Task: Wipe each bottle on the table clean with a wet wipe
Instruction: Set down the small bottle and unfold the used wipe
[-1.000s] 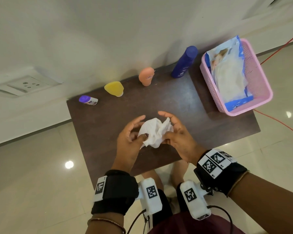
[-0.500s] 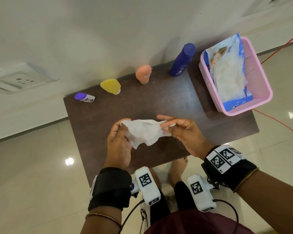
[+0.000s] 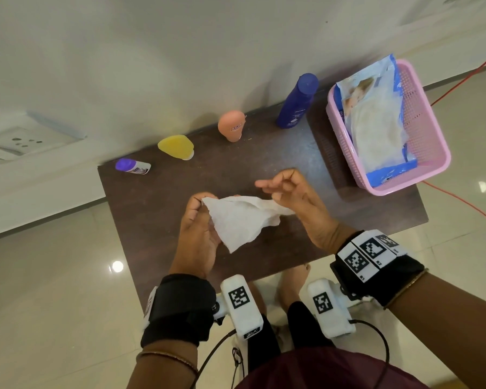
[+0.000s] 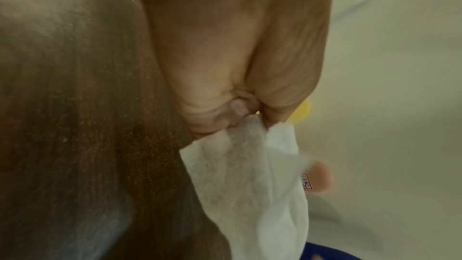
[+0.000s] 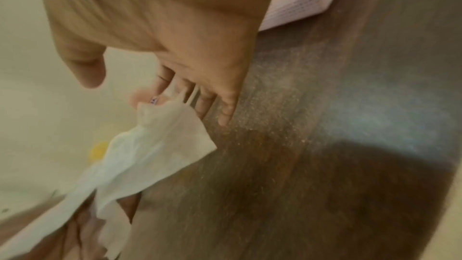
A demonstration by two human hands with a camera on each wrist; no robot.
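Note:
A white wet wipe [image 3: 242,220] hangs spread over the middle of the dark table [image 3: 180,192]. My left hand [image 3: 204,200] pinches its left corner; the left wrist view shows the fingers [image 4: 207,114] curled on the wipe [image 4: 250,185]. My right hand [image 3: 281,186] hovers at the wipe's right end with straight fingers [image 5: 226,114] and the thumb apart, gripping nothing. Along the wall stand a blue bottle [image 3: 296,101], an orange bottle [image 3: 232,125] and a yellow bottle [image 3: 176,146]. A small purple-capped bottle [image 3: 134,166] lies on its side at the far left.
A pink basket [image 3: 432,130] on the table's right end holds an opened pack of wipes [image 3: 376,122]. A red cable [image 3: 460,197] runs over the floor to the right. The table's near edge is just below my hands.
The crumpled wipe has been pulled out flat between both hands. My right hand has since let go of its end and spread its fingers; the left hand keeps its pinch.

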